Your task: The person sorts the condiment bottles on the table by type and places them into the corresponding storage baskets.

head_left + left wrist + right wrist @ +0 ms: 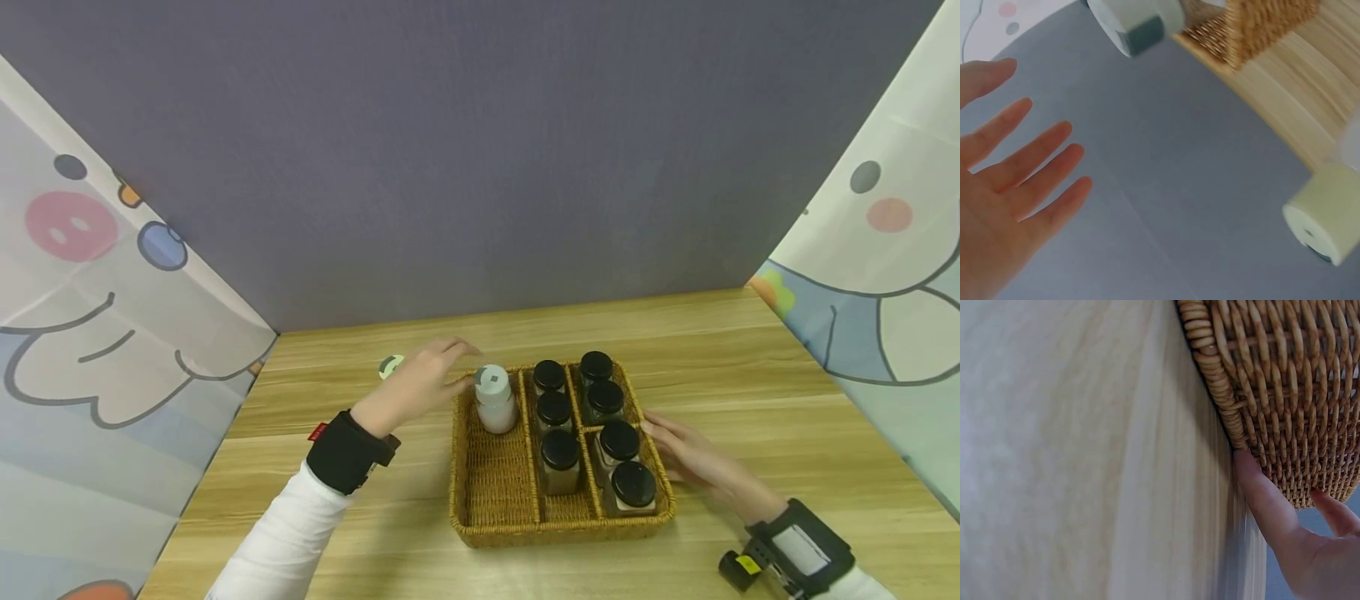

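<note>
A woven basket (497,492) with compartments sits on the table. In its left compartment stands a bottle with a pale, whitish cap (493,383). My left hand (423,379) hovers beside that bottle; in the left wrist view its fingers (1047,156) are spread and hold nothing. Behind this hand, a second bottle with a pale green cap (1329,212) stands on the table, mostly hidden in the head view. My right hand (693,458) rests against the basket's right side. The right wrist view has its extended fingers (1266,503) touching the woven wall (1291,394).
Several black-lidded jars (559,450) fill the middle and right compartments. The wooden table (720,350) ends at a grey-purple panel (480,167) behind. Cartoon-printed sheets (82,333) stand on both sides.
</note>
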Available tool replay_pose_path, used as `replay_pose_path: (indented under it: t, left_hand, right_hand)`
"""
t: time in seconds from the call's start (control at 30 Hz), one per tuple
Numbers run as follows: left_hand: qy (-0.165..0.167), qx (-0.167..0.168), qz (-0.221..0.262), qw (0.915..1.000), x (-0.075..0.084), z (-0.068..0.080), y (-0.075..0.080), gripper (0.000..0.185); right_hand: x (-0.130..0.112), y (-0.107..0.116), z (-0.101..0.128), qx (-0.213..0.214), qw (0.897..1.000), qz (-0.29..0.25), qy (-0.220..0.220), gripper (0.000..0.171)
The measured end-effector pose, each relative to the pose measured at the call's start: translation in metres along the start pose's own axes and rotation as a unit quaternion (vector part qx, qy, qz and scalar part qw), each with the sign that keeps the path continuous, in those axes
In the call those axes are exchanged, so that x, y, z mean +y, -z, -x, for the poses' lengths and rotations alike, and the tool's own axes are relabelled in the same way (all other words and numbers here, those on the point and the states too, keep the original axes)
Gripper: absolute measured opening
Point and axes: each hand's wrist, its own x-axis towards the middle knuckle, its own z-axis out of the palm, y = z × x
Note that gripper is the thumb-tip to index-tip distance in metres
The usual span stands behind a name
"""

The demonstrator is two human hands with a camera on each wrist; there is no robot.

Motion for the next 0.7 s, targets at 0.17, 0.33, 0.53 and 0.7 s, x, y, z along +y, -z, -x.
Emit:
replay_pose_path:
  t: [0.17, 0.33, 0.53, 0.7]
  left_hand:
    - [0.025, 0.011, 0.007, 0.9996, -0.012, 0.006, 0.002, 0.036]
    - [0.054, 0.012, 0.029, 0.9981, -0.025, 0.012, 0.003, 0.039]
    - [0.101, 0.006, 0.04, 0.994, -0.037, 0.017, 0.004, 0.04]
    - [0.131, 0.0, 0.045, 0.9903, -0.047, 0.022, 0.003, 0.042]
  right_hand:
    - [0.0, 0.001, 0.0, 0.005, 1.0, 0.008, -0.003, 0.072]
    - [-0.001, 0.001, 0.001, 0.007, 1.0, 0.011, -0.007, 0.072]
    - [-0.001, 0.0, 0.001, 0.006, 1.0, 0.011, -0.009, 0.071]
    - [0.0, 0.0, 0.001, 0.003, 1.0, 0.005, -0.007, 0.072]
